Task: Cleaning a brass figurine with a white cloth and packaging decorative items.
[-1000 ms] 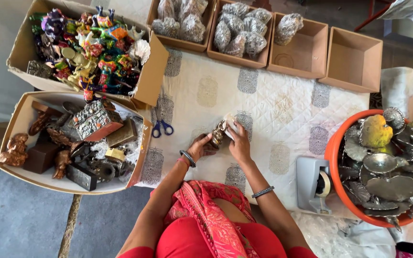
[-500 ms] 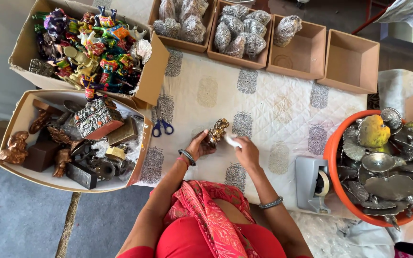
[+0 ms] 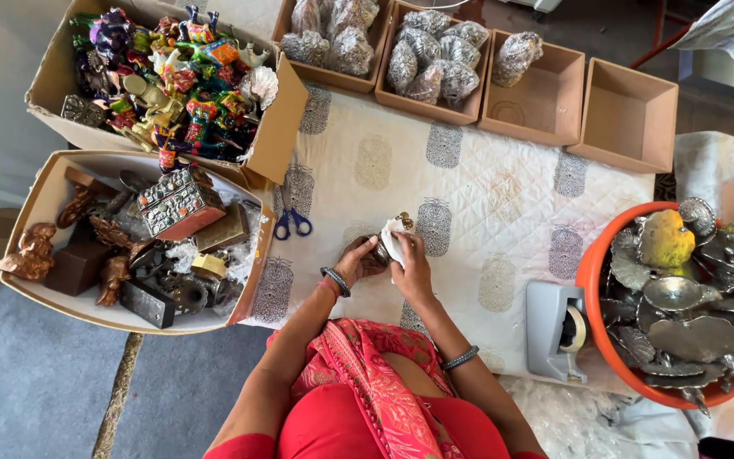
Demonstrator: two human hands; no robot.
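My left hand [image 3: 360, 260] grips a small dark metal figurine [image 3: 381, 246] over the printed white tablecloth [image 3: 469, 195]. My right hand [image 3: 410, 265] presses a white cloth [image 3: 394, 239] against the figurine's top. Both hands are close together near the table's front edge, just right of the blue-handled scissors [image 3: 292, 223]. Most of the figurine is hidden by my fingers and the cloth.
At the left stand two cardboard boxes, one with colourful painted figures [image 3: 172, 72], one with brown and metal ornaments [image 3: 142, 238]. Several small boxes [image 3: 545, 93] with wrapped pieces line the far edge. A grey tape dispenser [image 3: 556, 330] and an orange tub [image 3: 592, 280] of metal dishes sit at the right.
My right hand lifted off the figurine briefly, then came back onto it with the white cloth. The left hand kept its hold and stayed in place.
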